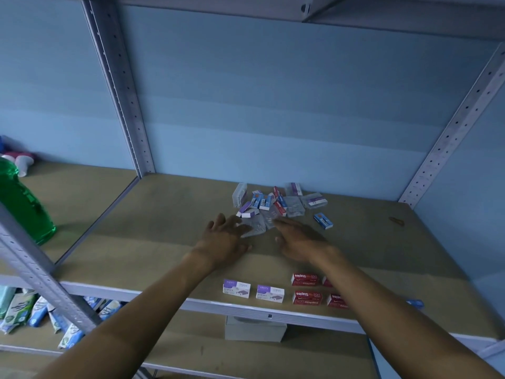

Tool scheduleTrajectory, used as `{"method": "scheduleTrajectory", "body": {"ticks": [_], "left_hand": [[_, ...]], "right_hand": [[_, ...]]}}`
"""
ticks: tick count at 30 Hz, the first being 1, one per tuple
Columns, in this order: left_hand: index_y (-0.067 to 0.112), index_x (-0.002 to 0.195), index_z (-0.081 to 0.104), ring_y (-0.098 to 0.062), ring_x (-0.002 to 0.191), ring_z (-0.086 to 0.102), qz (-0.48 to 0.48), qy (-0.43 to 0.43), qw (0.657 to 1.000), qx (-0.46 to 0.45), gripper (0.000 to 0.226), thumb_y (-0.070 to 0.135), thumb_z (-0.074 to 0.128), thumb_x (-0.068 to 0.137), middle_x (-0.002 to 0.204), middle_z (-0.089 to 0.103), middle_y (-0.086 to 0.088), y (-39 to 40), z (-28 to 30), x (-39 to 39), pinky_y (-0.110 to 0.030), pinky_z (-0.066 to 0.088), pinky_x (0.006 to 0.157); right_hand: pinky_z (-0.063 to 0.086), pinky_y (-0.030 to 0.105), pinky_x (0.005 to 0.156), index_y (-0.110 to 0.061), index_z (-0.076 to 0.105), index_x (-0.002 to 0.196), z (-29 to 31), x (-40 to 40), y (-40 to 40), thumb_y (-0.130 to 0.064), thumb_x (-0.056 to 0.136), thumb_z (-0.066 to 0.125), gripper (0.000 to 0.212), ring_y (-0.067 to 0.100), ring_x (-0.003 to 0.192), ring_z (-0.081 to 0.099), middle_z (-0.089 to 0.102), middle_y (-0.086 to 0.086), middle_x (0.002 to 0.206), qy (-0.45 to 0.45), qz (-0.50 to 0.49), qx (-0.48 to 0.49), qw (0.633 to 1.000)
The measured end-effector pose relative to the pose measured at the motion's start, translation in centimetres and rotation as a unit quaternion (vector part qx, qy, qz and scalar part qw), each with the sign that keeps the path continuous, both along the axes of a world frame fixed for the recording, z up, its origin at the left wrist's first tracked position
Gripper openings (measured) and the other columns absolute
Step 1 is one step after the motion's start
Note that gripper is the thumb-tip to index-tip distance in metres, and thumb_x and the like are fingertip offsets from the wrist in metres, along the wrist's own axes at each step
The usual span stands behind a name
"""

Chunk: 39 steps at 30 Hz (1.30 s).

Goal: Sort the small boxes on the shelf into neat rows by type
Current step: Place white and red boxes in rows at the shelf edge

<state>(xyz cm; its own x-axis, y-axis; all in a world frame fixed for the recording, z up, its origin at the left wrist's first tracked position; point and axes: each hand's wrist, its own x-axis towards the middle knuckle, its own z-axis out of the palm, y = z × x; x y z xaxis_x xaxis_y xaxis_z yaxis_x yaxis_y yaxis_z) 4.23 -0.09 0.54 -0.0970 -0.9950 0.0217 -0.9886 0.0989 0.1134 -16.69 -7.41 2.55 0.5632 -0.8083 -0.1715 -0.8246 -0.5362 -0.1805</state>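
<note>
Your left hand [225, 236] lies flat with fingers spread, the fingertips on a clear packet [255, 225] at the near edge of the pile [273, 205]. Your right hand [296, 237] is also loose and flat, fingers straight and pointing toward that same edge; it grips nothing, and you cannot tell whether it touches the packet.

The pile sits toward the back of the shelf [164, 231], a jumble of blue, red, purple-and-white and clear boxes, some tilted on each other. One blue box [323, 221] lies apart, just right of the pile.

Along the front edge you have two purple boxes [252, 290] side by side, and to their right red boxes [307, 288] in two rows, partly hidden by your right forearm.

A green bottle [21, 203] stands in the bay to the left.
</note>
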Motion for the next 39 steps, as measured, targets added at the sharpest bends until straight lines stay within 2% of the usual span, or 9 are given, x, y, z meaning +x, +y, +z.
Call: {"method": "scheduleTrajectory", "body": {"ticks": [2,5,10,13,20,24,29,33,39], "left_hand": [[0.036,0.142,0.043,-0.027,0.132,0.032,-0.001,0.011,1.000,-0.011,0.053,0.054,0.049,0.092,0.149,0.038,0.003,0.1,-0.1,0.3,-0.040,0.032,0.107],[0.033,0.133,0.051,-0.026,0.124,0.039,-0.002,0.026,0.999,-0.023,0.050,0.053,0.056,0.088,0.140,0.048,0.004,0.4,-0.3,0.8,-0.038,0.038,0.103],[0.029,0.108,0.054,-0.024,0.117,0.043,-0.030,0.027,0.998,-0.056,0.037,0.047,0.069,0.079,0.130,0.049,0.006,1.3,-0.7,1.0,-0.037,0.040,0.093],[0.031,0.111,0.054,-0.023,0.119,0.043,-0.037,0.029,0.997,-0.059,0.044,0.050,0.072,0.076,0.132,0.049,0.007,1.2,-0.9,1.1,-0.038,0.041,0.093],[0.031,0.130,0.055,-0.025,0.124,0.051,-0.036,0.040,0.999,-0.004,0.056,0.050,0.070,0.079,0.138,0.052,0.001,0.0,-0.6,1.8,-0.039,0.042,0.104],[0.029,0.124,0.061,-0.023,0.116,0.059,-0.025,0.045,0.998,-0.023,0.047,0.044,0.065,0.080,0.130,0.061,0.001,0.2,-0.2,1.8,-0.032,0.046,0.098],[0.033,0.122,0.061,-0.022,0.105,0.064,0.001,0.039,0.997,-0.070,0.062,0.058,0.034,0.072,0.114,0.070,0.002,0.7,0.8,2.1,-0.031,0.049,0.089],[0.033,0.120,0.061,-0.020,0.104,0.060,-0.016,0.063,0.996,-0.063,0.065,0.062,0.031,0.070,0.113,0.070,0.004,1.6,1.6,2.9,-0.032,0.048,0.088],[0.037,0.115,0.063,-0.017,0.098,0.059,-0.027,0.081,0.996,-0.041,0.049,0.059,0.045,0.075,0.105,0.071,0.004,2.9,0.8,4.2,-0.028,0.047,0.079]], "right_hand": [[0.034,0.038,0.116,-0.020,0.039,0.154,-0.1,-0.4,0.2,-0.030,0.103,0.049,0.052,0.022,0.147,0.035,0.031,-0.004,0.164,-0.026,-0.010,0.000,1.000],[0.050,0.034,0.092,-0.023,0.056,0.130,-0.4,-1.3,0.5,-0.036,0.099,0.055,0.034,0.019,0.117,0.057,0.057,-0.003,0.135,-0.061,-0.018,-0.028,0.998],[0.045,0.027,0.067,-0.028,0.063,0.089,-0.3,-2.6,1.5,-0.048,0.089,0.070,0.021,0.011,0.089,0.059,0.061,-0.014,0.102,-0.099,-0.022,-0.095,0.990],[0.044,0.027,0.071,-0.030,0.060,0.091,-0.4,-2.7,1.5,-0.051,0.083,0.075,0.027,0.011,0.099,0.056,0.060,-0.014,0.109,-0.118,-0.041,-0.092,0.988],[0.045,0.029,0.098,-0.030,0.056,0.125,-0.7,-1.5,1.0,-0.044,0.077,0.083,0.057,0.014,0.122,0.051,0.051,-0.007,0.136,-0.118,-0.084,-0.001,0.989],[0.048,0.026,0.088,-0.031,0.061,0.118,-0.9,-1.3,0.8,-0.034,0.079,0.082,0.044,0.011,0.109,0.058,0.060,-0.006,0.127,-0.155,-0.139,0.022,0.978],[0.048,0.025,0.069,-0.033,0.067,0.104,0.5,-1.5,0.9,-0.045,0.086,0.070,0.022,0.002,0.090,0.063,0.069,-0.016,0.104,-0.233,-0.169,0.085,0.954],[0.055,0.029,0.081,-0.037,0.074,0.093,0.6,-2.1,0.9,-0.044,0.087,0.064,0.014,0.003,0.091,0.067,0.073,-0.018,0.098,-0.253,-0.162,0.119,0.946],[0.057,0.029,0.083,-0.044,0.070,0.091,-0.1,-2.8,1.6,-0.038,0.091,0.065,0.008,0.002,0.085,0.068,0.073,-0.019,0.098,-0.224,-0.142,0.148,0.953]]}}
